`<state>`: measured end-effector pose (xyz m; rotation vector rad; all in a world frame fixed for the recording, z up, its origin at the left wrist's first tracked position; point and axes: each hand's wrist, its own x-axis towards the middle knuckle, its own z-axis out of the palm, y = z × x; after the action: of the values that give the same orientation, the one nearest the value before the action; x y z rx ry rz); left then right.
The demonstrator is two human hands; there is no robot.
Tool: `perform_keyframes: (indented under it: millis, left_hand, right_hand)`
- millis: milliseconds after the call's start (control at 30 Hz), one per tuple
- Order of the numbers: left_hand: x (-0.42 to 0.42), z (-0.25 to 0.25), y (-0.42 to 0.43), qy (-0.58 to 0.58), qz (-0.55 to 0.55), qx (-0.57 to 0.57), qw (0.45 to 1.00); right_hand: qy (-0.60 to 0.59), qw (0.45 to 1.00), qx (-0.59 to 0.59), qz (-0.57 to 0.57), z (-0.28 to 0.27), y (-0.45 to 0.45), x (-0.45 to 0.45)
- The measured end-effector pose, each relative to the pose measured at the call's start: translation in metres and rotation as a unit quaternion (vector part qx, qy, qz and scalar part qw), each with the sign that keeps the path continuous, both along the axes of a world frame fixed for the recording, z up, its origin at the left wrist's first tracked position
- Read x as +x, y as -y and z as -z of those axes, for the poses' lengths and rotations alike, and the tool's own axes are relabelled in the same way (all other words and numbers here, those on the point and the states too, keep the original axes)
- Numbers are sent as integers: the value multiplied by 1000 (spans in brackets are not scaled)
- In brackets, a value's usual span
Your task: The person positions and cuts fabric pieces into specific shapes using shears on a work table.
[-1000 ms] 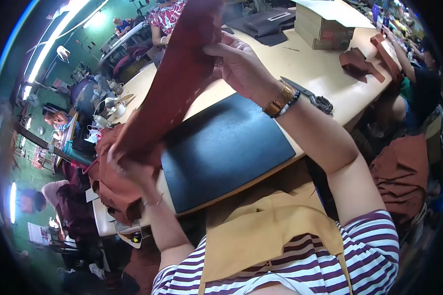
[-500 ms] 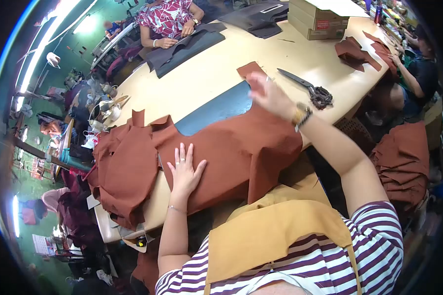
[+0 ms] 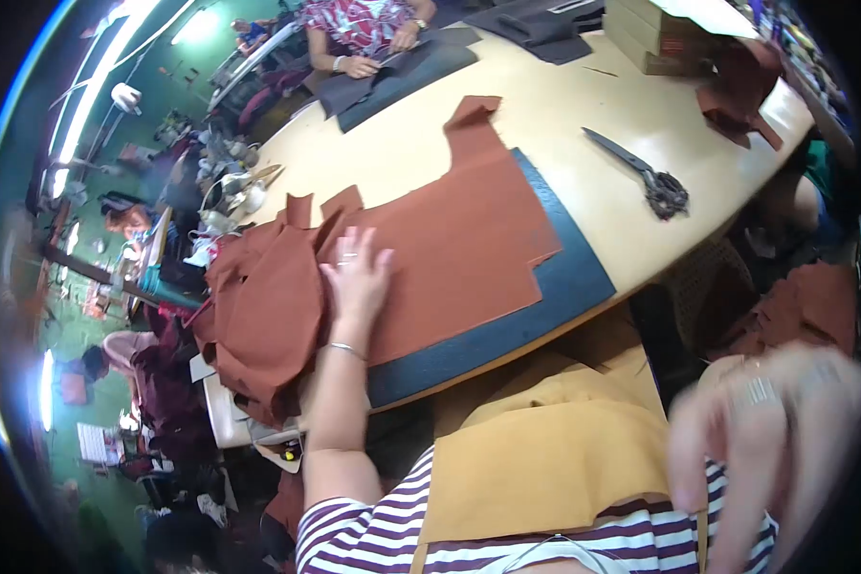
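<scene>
My left hand [image 3: 356,277] lies flat with fingers spread on a rust-brown fabric piece [image 3: 459,249], at its left part. The piece is spread over a dark blue board [image 3: 584,253], which shows along the right and front edges. Left of my hand is a bunched heap of the same fabric [image 3: 268,306]. My right hand [image 3: 770,421] is raised close to the camera at the lower right, away from the table. It is blurred, but its fingers hang apart and nothing shows in them. Large scissors [image 3: 646,172] with wrapped handles lie right of the board.
Across the table [image 3: 407,163], a person's hands [image 3: 378,57] rest at dark fabric [image 3: 397,81]. A cardboard box [image 3: 655,38] stands at the far right, with a person holding brown fabric [image 3: 737,91] beside it. More brown fabric [image 3: 808,306] is piled at right.
The fabric's folded-over right part now lies spread flat across the board. My right hand has left it and come up near the camera; my left hand stays on the fabric. The view has shifted.
</scene>
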<state>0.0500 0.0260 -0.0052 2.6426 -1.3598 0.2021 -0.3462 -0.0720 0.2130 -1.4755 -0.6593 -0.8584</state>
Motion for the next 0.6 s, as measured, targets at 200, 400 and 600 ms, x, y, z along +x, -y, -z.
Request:
perform_keyframes:
  millis: [200,400,600]
  left_hand:
    - [-57,15,7,-84,25,-6,996]
    - [-55,15,7,-93,34,-12,995]
    - [-57,14,6,-84,42,1,996]
  right_hand:
    - [67,998,-14,-12,-5,-24,3]
    - [101,995,-9,12,-4,-39,-3]
    - [134,990,-5,37,-2,-51,-9]
